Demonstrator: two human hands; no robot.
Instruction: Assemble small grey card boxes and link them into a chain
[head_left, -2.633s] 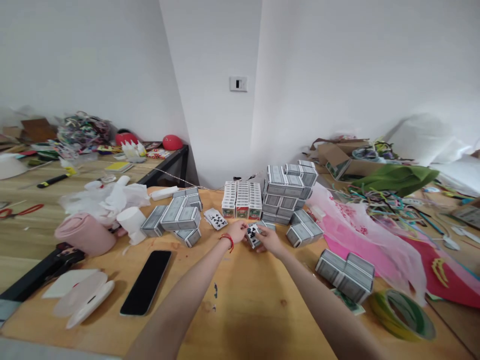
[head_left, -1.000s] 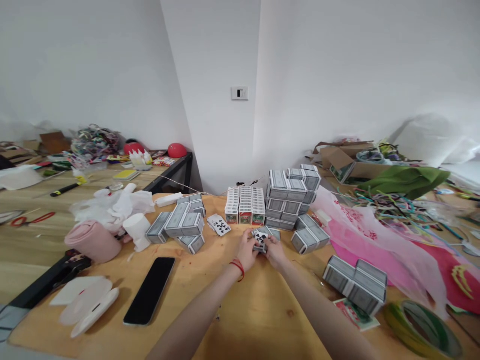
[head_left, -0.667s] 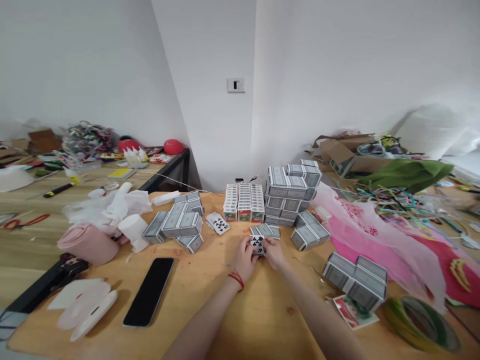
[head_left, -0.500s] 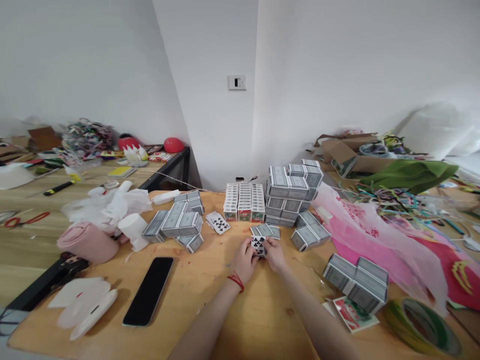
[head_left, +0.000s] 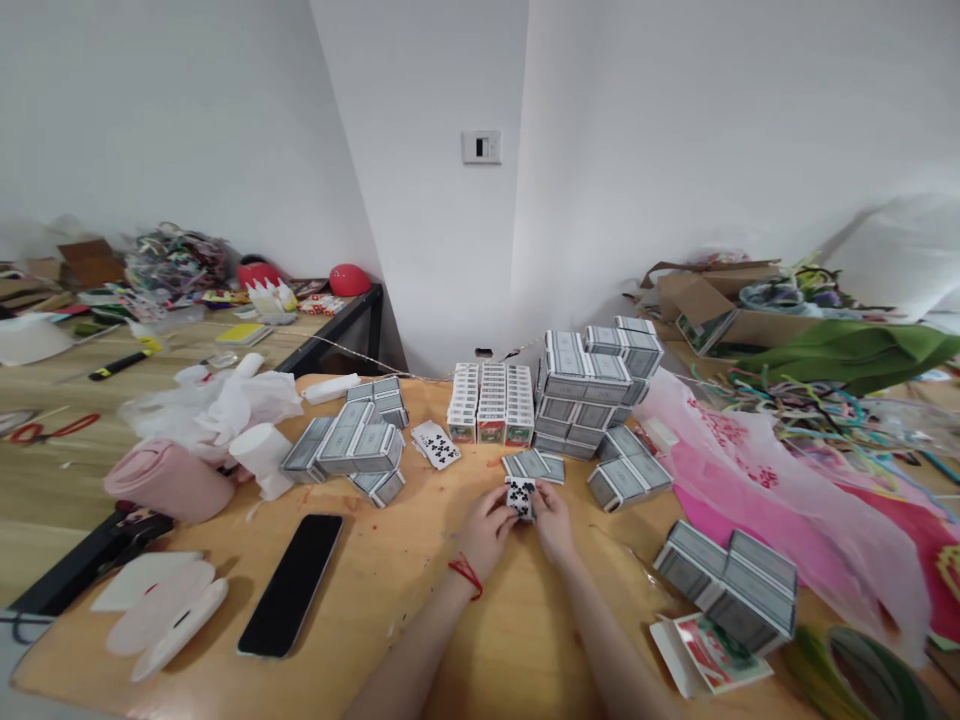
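Between my two hands is a small stack of playing cards (head_left: 520,498), a black club card facing up. My left hand (head_left: 487,522), with a red string bracelet at the wrist, grips its left side. On the right side, the fingers of my right hand (head_left: 551,515) close on the same stack. Just beyond them a few cards lie face down (head_left: 534,464) on the table. Some face-up cards (head_left: 435,445) lie fanned to the left. Behind stand rows of card boxes (head_left: 491,405), and a tall pile of grey-backed decks (head_left: 581,390) rises to their right.
More grey decks are stacked at the left (head_left: 352,440) and front right (head_left: 727,585), near an open card box (head_left: 712,655). A black phone (head_left: 291,585), a pink roll (head_left: 169,480), white tissue (head_left: 259,460), a tape roll (head_left: 855,670) and pink mesh fabric (head_left: 720,460) lie around the wooden table.
The view has shifted slightly, so things on the right appear farther right. Both hands still hold the card stack in nearly the same place.
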